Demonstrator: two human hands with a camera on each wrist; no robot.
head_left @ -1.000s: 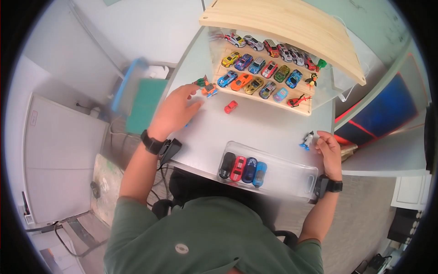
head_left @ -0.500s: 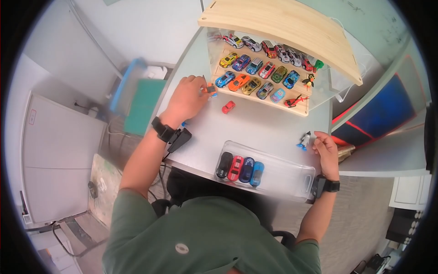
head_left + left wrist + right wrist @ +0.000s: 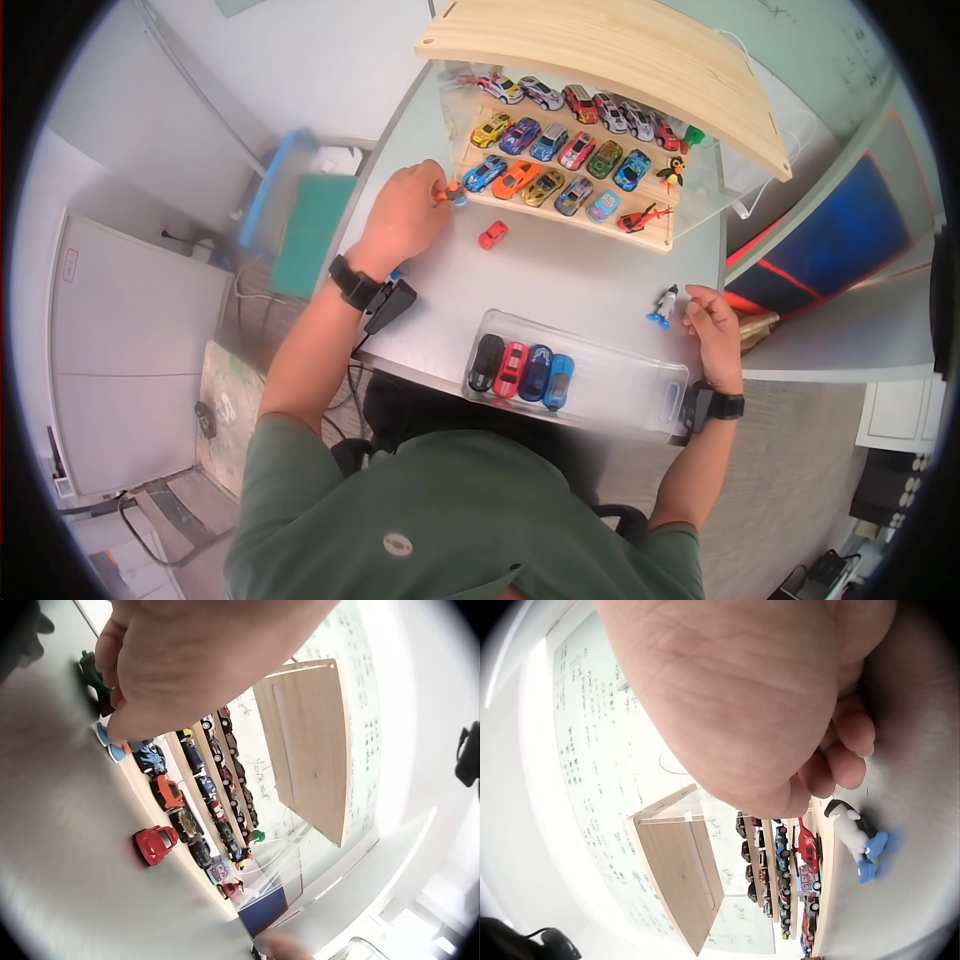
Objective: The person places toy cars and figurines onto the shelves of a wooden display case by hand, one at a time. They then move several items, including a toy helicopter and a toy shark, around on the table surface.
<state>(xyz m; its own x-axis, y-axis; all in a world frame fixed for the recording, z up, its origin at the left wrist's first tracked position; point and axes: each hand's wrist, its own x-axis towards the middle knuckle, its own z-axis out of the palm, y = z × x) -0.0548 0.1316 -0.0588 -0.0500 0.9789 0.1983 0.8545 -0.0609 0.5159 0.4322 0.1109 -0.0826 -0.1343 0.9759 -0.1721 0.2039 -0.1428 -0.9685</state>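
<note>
At the shelf's left front corner, my left hand (image 3: 405, 215) grips a small orange toy with blue feet (image 3: 455, 193); in the left wrist view those blue feet (image 3: 109, 742) show under the fingers, beside a dark green toy (image 3: 96, 681). A small red car (image 3: 493, 235) lies on the table in front of the shelf. My right hand (image 3: 714, 325) rests at the table's right side with loosely curled fingers, holding nothing. Just left of it stands a white and black figure with blue feet (image 3: 665, 306), also seen in the right wrist view (image 3: 849, 829).
A tiered wooden shelf (image 3: 600, 222) with a raised wooden top (image 3: 610, 50) holds rows of toy cars, a red helicopter (image 3: 643, 219) and a penguin-like figure (image 3: 672, 176). A clear tray (image 3: 630, 395) with several cars lies at the near edge. A blue bit shows by the left wrist.
My left hand has closed around the orange toy and tilted it. The right hand stays beside the white figure. The head view has shifted slightly.
</note>
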